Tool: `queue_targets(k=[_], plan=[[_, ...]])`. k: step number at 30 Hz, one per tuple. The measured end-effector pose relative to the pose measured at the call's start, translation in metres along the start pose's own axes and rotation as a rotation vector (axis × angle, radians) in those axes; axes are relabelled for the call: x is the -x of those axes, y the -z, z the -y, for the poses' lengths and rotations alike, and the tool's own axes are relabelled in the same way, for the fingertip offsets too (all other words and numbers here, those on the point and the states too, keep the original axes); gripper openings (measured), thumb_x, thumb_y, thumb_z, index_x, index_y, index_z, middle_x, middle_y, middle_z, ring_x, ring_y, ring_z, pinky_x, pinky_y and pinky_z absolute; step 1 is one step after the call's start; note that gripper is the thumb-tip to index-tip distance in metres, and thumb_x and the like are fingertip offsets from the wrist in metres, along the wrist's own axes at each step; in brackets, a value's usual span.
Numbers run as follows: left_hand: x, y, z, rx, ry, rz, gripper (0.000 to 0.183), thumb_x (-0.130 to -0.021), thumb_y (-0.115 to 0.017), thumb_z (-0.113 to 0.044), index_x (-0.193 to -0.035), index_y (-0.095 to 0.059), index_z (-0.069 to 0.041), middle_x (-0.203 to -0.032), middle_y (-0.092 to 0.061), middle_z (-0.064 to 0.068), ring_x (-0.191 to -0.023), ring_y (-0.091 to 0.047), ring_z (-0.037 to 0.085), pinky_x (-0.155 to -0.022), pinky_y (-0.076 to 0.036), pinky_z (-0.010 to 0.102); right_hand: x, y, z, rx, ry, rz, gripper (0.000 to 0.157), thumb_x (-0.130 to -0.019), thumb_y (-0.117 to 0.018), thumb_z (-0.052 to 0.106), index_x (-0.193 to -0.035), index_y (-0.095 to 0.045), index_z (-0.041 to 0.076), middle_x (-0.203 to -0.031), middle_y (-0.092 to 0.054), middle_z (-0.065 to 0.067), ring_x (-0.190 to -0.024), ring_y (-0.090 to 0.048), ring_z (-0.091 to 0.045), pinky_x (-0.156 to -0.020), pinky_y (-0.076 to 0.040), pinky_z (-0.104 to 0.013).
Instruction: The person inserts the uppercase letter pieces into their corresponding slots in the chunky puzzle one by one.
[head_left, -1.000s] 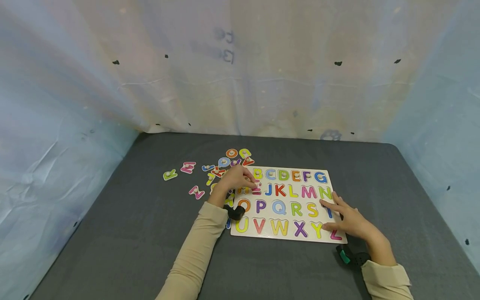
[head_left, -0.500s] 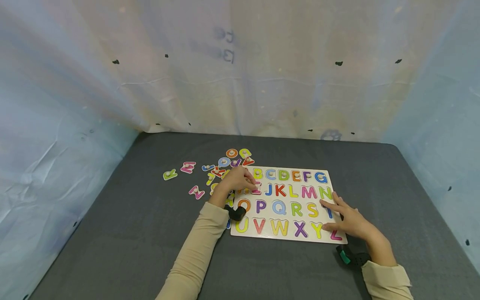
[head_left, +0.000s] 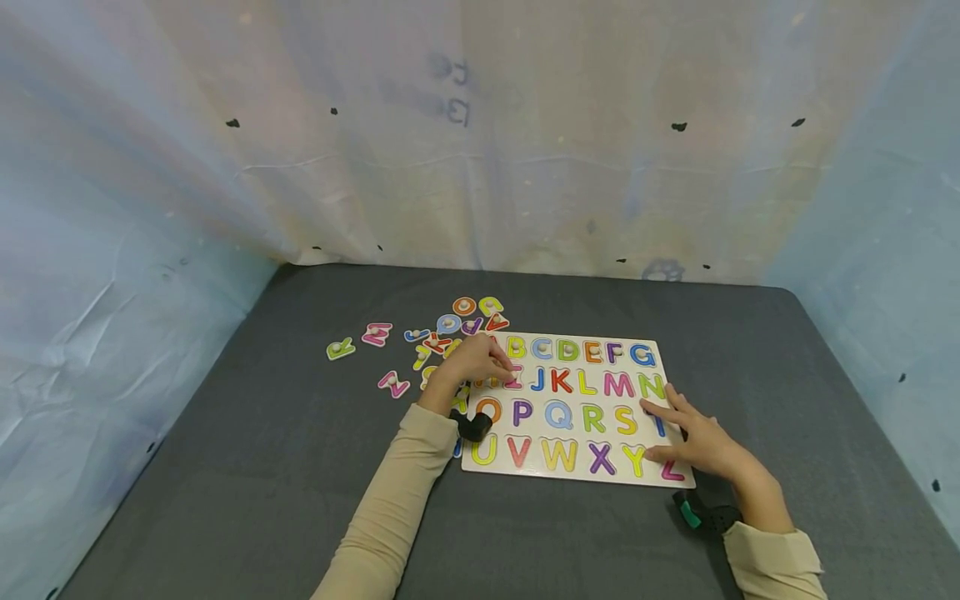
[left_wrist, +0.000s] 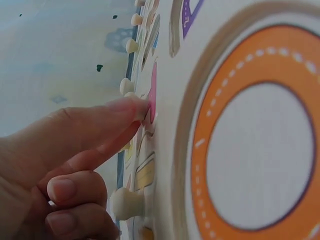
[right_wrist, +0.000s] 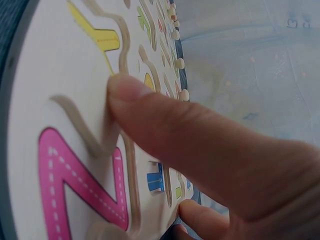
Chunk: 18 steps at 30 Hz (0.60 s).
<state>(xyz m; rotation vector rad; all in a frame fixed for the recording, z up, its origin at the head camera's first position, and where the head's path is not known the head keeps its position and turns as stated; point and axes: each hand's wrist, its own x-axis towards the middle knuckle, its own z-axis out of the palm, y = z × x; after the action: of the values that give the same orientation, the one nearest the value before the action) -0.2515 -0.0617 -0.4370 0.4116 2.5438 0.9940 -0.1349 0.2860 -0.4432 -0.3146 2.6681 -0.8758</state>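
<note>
My left hand [head_left: 474, 357] is over the upper left of a white alphabet puzzle board [head_left: 577, 417]. Its thumb and index finger pinch a pink letter I piece [head_left: 513, 384] at the I slot; in the left wrist view the pink edge [left_wrist: 153, 95] shows just past the fingertips, and its knob is hidden by them. The other fingers curl toward the palm. At the board's right edge lies my right hand [head_left: 697, 437], fingers spread, resting on the board near T, Y and Z. In the right wrist view its thumb [right_wrist: 165, 125] presses the board's surface above the pink Z [right_wrist: 75, 185].
Loose knobbed letters lie left of the board, among them a green R [head_left: 341, 349], a pink M [head_left: 377, 334], a pink N [head_left: 393, 384] and an orange O [head_left: 463, 307]. Knobbed pieces such as the D [head_left: 567, 350] sit in the top row. Hanging sheets [head_left: 525, 167] enclose the grey table [head_left: 262, 467].
The pink I piece has shifted slightly under my left fingers and now lines up with its slot, where it sat askew before. My right hand has stayed put.
</note>
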Motion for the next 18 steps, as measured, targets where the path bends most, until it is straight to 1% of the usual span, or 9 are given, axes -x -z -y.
queue_targets(k=[3, 6, 7, 9, 11, 13, 14, 15, 18], plan=[[0.003, 0.004, 0.003, 0.005, -0.037, -0.011, 0.015, -0.083, -0.076, -0.02, -0.092, -0.078, -0.009, -0.099, -0.069, 0.008, -0.073, -0.05, 0.012, -0.059, -0.039, 0.021, 0.0, -0.002, 0.0, -0.007, 0.002, -0.001, 0.083, -0.075, -0.079, 0.031, -0.143, -0.042, 0.001, -0.155, -0.009, -0.035, -0.139, -0.009, -0.062, -0.098, -0.002, -0.082], [0.009, 0.013, 0.007, 0.048, -0.06, -0.042, 0.017, -0.084, -0.074, -0.019, -0.097, -0.077, -0.008, -0.101, -0.071, 0.009, -0.071, -0.048, 0.012, -0.061, -0.038, 0.021, 0.0, -0.004, 0.001, -0.015, 0.002, 0.004, 0.083, -0.075, -0.079, 0.032, -0.143, -0.042, 0.002, -0.156, -0.009, -0.035, -0.14, -0.008, -0.061, -0.099, -0.001, -0.082], [0.011, 0.016, 0.008, 0.061, -0.07, -0.054, 0.018, -0.085, -0.073, -0.018, -0.098, -0.077, -0.007, -0.097, -0.072, 0.008, -0.068, -0.047, 0.012, -0.061, -0.037, 0.021, 0.001, -0.004, 0.001, -0.017, 0.0, 0.006, 0.084, -0.075, -0.079, 0.032, -0.143, -0.042, 0.002, -0.156, -0.009, -0.035, -0.14, -0.008, -0.061, -0.099, -0.001, -0.082], [0.015, 0.023, 0.01, 0.086, -0.089, -0.069, 0.02, -0.085, -0.073, -0.018, -0.101, -0.076, -0.005, -0.081, -0.068, 0.005, -0.062, -0.042, 0.01, -0.058, -0.034, 0.021, 0.001, -0.004, 0.0, -0.018, 0.003, 0.005, 0.083, -0.075, -0.079, 0.031, -0.143, -0.041, 0.001, -0.155, -0.008, -0.035, -0.139, -0.008, -0.062, -0.098, -0.001, -0.082], [0.018, 0.028, 0.012, 0.102, -0.107, -0.066, 0.023, -0.086, -0.072, -0.019, -0.104, -0.075, -0.005, -0.063, -0.057, 0.0, -0.054, -0.036, 0.009, -0.054, -0.031, 0.021, 0.001, -0.003, 0.0, -0.015, 0.002, 0.001, 0.083, -0.075, -0.079, 0.031, -0.143, -0.041, 0.001, -0.156, -0.008, -0.035, -0.139, -0.008, -0.061, -0.098, -0.002, -0.082], [0.021, 0.034, 0.014, 0.104, -0.124, -0.066, 0.025, -0.086, -0.072, -0.019, -0.105, -0.075, -0.004, -0.053, -0.042, -0.004, -0.049, -0.029, 0.01, -0.052, -0.027, 0.022, 0.001, -0.002, -0.001, -0.012, 0.004, -0.001, 0.083, -0.076, -0.079, 0.03, -0.143, -0.041, 0.001, -0.155, -0.008, -0.035, -0.139, -0.009, -0.062, -0.098, -0.002, -0.082], [0.022, 0.036, 0.015, 0.109, -0.127, -0.064, 0.025, -0.086, -0.072, -0.019, -0.105, -0.075, -0.004, -0.05, -0.035, -0.005, -0.047, -0.026, 0.01, -0.051, -0.025, 0.022, 0.001, -0.001, -0.001, -0.011, 0.005, -0.001, 0.083, -0.076, -0.079, 0.03, -0.143, -0.041, 0.001, -0.155, -0.008, -0.035, -0.139, -0.009, -0.062, -0.098, -0.002, -0.082], [0.024, 0.039, 0.016, 0.111, -0.128, -0.063, 0.025, -0.086, -0.072, -0.019, -0.105, -0.075, -0.004, -0.049, -0.033, -0.006, -0.046, -0.025, 0.01, -0.05, -0.025, 0.022, 0.001, -0.001, -0.001, -0.008, 0.004, 0.0, 0.083, -0.076, -0.079, 0.03, -0.143, -0.041, 0.001, -0.155, -0.008, -0.035, -0.139, -0.009, -0.062, -0.098, -0.002, -0.082], [0.031, 0.045, 0.02, 0.108, -0.139, -0.069, 0.023, -0.087, -0.07, -0.019, -0.104, -0.075, -0.004, -0.048, -0.033, -0.006, -0.046, -0.025, 0.01, -0.051, -0.025, 0.023, 0.001, 0.001, 0.0, -0.001, -0.002, 0.004, 0.083, -0.076, -0.079, 0.03, -0.143, -0.041, 0.001, -0.155, -0.008, -0.036, -0.139, -0.009, -0.061, -0.098, -0.003, -0.082]])
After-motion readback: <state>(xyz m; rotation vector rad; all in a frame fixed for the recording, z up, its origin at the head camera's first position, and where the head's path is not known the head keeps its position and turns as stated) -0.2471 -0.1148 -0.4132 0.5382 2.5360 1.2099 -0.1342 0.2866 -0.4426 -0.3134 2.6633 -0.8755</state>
